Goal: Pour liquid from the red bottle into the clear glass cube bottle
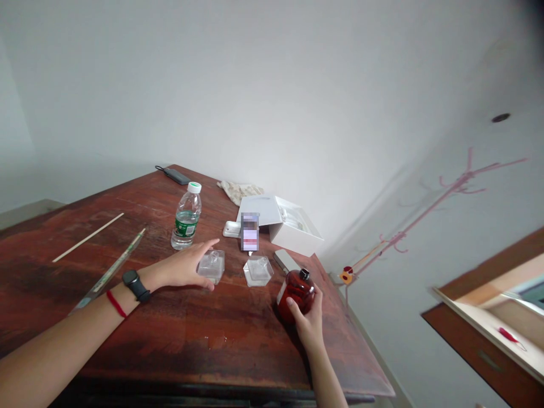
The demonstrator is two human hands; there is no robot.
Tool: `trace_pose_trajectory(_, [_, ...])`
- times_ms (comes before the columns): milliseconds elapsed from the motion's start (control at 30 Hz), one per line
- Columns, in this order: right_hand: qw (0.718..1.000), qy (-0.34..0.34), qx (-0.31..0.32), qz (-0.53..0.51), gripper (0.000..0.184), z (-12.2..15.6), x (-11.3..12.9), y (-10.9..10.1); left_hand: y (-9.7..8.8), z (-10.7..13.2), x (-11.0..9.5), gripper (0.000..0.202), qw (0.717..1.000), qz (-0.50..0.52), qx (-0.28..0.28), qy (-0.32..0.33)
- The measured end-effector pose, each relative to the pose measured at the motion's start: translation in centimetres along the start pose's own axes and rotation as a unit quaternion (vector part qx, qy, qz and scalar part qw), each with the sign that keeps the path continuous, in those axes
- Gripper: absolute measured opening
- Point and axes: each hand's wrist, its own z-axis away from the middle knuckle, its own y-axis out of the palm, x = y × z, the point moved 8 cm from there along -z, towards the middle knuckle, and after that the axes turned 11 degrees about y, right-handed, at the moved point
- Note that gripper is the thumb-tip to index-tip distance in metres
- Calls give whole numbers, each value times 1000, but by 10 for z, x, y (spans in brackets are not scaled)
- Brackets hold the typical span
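Observation:
My right hand (306, 318) is wrapped round a reddish-brown bottle (293, 292) with a narrow dark neck, near the table's right side. A pale label shows on the bottle's left. My left hand (187, 266) has its thumb and fingers spread around a clear, square-shaped container (212, 265); whether they touch it I cannot tell. Between the hands lies a second clear piece, a faceted lid or dish (258, 271). Behind my left hand a clear water bottle (186, 218) with a green label and white cap stands upright.
Farther back are a phone-like screen (250, 232), an open white box (293, 232), a cloth (240, 191) and a dark power bank (176, 176). A thin stick (88, 237) and a wrapped stick (121, 258) lie left. Small wet spots mark the table's front (216, 340).

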Motion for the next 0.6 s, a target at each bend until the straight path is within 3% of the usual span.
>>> trace_pose_trajectory(100, [1000,-6,0,6,71,0,0,0,0,3,6,108,999,-12,25,-34])
trace_pose_trajectory(300, [1000,-24,3,17,70,3,5,1,-2,1,-3,72,996,-46,59,-52])
trace_pose_trajectory(467, [998,-48,31,34,72,2,20,5,-2,-2,-19,69,995,-55,71,-33])
trace_pose_trajectory(600, [982,-94,99,132,84,2,43,16,8,-2,-35,76,996,-38,81,-6])
